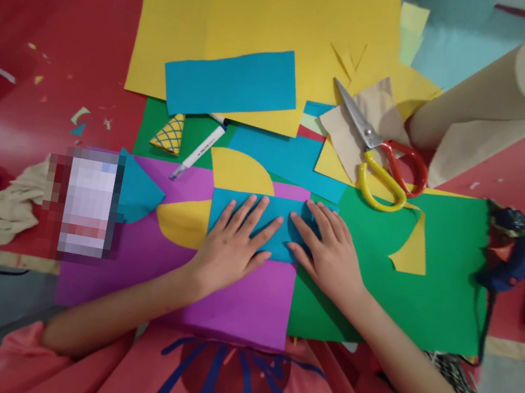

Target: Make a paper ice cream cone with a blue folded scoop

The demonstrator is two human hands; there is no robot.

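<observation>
A blue paper rectangle lies across the seam of a purple sheet and a green sheet. My left hand rests flat on its left part, fingers spread. On its right part lies my right hand, also flat with the fingers apart. Beside the left hand is a yellow paper piece with a curved edge; another curved yellow piece reaches under or against the rectangle's top edge. A white marker and a small yellow cone shape with blue crossed lines lie beyond.
Scissors with red and yellow handles lie beyond my right hand. A brown paper roll stands at the back right, a glue gun at the right. Large yellow sheets carry a blue strip. A blurred-out rectangular object sits left.
</observation>
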